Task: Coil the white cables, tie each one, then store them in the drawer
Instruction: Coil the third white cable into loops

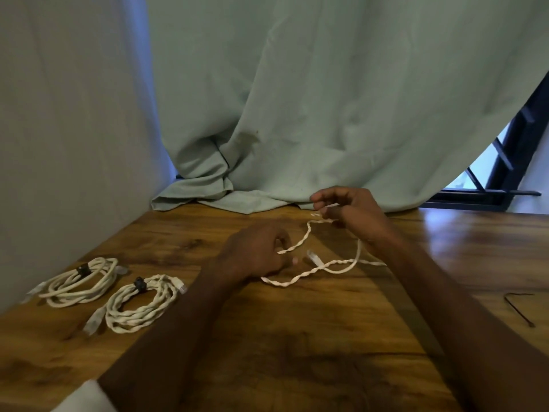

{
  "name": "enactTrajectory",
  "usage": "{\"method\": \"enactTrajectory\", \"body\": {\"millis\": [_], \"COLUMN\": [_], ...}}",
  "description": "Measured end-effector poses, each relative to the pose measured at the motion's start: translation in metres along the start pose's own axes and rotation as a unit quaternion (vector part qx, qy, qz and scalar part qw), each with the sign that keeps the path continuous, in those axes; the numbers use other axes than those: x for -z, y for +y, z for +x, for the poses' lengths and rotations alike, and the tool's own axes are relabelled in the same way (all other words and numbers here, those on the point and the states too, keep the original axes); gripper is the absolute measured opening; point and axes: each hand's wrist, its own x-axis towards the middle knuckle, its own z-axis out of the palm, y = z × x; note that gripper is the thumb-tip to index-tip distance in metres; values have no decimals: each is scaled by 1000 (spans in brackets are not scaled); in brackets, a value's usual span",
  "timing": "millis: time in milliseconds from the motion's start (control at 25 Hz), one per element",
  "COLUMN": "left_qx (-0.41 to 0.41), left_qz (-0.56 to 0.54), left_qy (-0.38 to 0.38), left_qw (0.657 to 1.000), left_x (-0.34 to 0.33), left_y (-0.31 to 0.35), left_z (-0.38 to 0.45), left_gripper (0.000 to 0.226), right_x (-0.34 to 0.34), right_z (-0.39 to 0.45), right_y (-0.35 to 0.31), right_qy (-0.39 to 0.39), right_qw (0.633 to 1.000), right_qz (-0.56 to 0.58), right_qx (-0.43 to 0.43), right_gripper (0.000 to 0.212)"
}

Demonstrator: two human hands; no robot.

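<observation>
A loose white twisted cable (300, 276) lies in open loops on the wooden table (297, 337). My left hand (258, 251) pinches one strand of it near the table's middle. Just behind and to the right, my right hand (347, 208) is raised slightly and holds another stretch of the same cable between curled fingers. A clear plug end (312, 257) of the cable rests between my hands. At the left lie two coiled white cables, the far coil (80, 281) and the near coil (139, 304), each bound with a dark tie.
A thin dark tie wire (520, 310) lies on the table at the right. A pale green curtain (297, 114) hangs behind the table and bunches on its far edge. A wall (59, 114) borders the left side. A window frame (505, 162) shows at the far right.
</observation>
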Motion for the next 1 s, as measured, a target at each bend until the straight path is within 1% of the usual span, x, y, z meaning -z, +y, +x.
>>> {"method": "enactTrajectory", "body": {"millis": [40, 80, 120, 160, 200, 240, 280, 320, 360, 400, 440, 480, 520, 600, 680, 760, 840, 880, 920, 960, 1000], "left_qx": [16, 46, 75, 91, 90, 78, 59, 38, 17, -3, -27, -57, -93, -165, -215, -247, -259, -252, -243, -226, -204], "left_qz": [3, 3, 3, 2, -13, -39, -69, -95, -112, -120, -120, -118, -118, -107, -87, -97, -121, -140, -159, -168, -166], "left_qy": [40, 76, 104, 124, 143, 163, 182, 196, 202, 201, 193, 180, 160, 101, 55, 41, 32, 42, 76, 131, 206], "left_qw": [999, 996, 992, 988, 986, 983, 979, 975, 973, 972, 973, 975, 976, 975, 971, 963, 958, 956, 954, 951, 943], "left_x": [0, 2, 3, 4, 4, 4, 3, 2, 1, -1, -4, -6, -8, -11, -14, -17, -18, -17, -14, -9, -2], "left_y": [-2, -3, -4, -4, -2, 2, 6, 9, 14, 18, 23, 27, 30, 39, 46, 48, 47, 47, 44, 41, 37], "left_z": [1, 2, 3, 3, 3, 2, 1, -1, -3, -6, -9, -11, -14, -18, -20, -19, -19, -19, -19, -17, -16], "left_gripper": [24, 13, 13, 16, 20, 21, 21, 20, 18, 16, 15, 15, 15, 13, 12, 12, 16, 22, 29, 33, 30], "right_x": [1, 2, 4, 5, 6, 5, 4, 3, 1, -1, -3, -7, -11, -16, -17, -15, -13, -11, -8, -4, 1], "right_z": [1, 4, 7, 8, 7, 7, 7, 8, 9, 10, 10, 10, 10, 9, 8, 8, 10, 11, 13, 15, 14], "right_y": [-1, 2, 6, 12, 17, 22, 24, 24, 23, 21, 18, 15, 14, 13, 9, 4, 3, 3, 2, 0, -4], "right_qy": [-7, 0, 7, 2, -12, -23, -24, -11, 14, 39, 54, 53, 44, 27, -3, -35, -34, -23, -16, -18, -29], "right_qw": [1000, 996, 983, 961, 938, 915, 901, 903, 927, 958, 981, 992, 994, 981, 957, 927, 907, 905, 904, 905, 908], "right_qz": [-21, -88, -184, -276, -347, -403, -433, -429, -375, -285, -185, -95, -14, 122, 228, 311, 360, 370, 375, 379, 378], "right_qx": [-7, 1, 12, 12, -2, -13, -10, 0, 7, -3, -27, -60, -96, -150, -179, -206, -216, -211, -202, -190, -177], "right_gripper": [32, 29, 23, 18, 14, 12, 12, 14, 16, 19, 25, 31, 36, 38, 30, 30, 25, 20, 13, 7, 5]}}
